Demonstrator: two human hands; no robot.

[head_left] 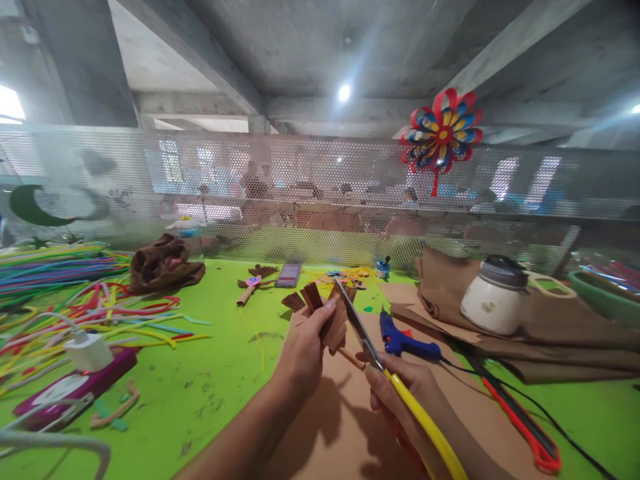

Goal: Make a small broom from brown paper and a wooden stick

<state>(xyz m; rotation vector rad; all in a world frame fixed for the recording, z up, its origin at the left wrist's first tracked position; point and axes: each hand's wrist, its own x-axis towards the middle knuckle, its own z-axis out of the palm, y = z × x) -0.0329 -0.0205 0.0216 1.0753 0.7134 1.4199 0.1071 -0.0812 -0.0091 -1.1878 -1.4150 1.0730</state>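
My left hand [305, 343] pinches a piece of brown pleated paper [337, 320], folded like a fan, with its strips spread at the top. In my right hand [400, 380] is a pair of scissors [361, 328] with a long metal blade and a yellow handle. The blade points up and away, right beside the paper's right edge; whether it touches the paper I cannot tell. Below both hands lies a flat sheet of tan paper [320, 427]. A blue glue gun [407, 340] rests just beyond my right hand.
Pipe cleaners [55, 273] and a purple power strip [80, 387] with a white plug fill the left. A pleated paper figure [254, 283] lies further back. At right are folded brown paper [445, 287], a white jar [495, 300] and a red-and-black cutter [525, 420]. A perforated screen [300, 180] stands behind.
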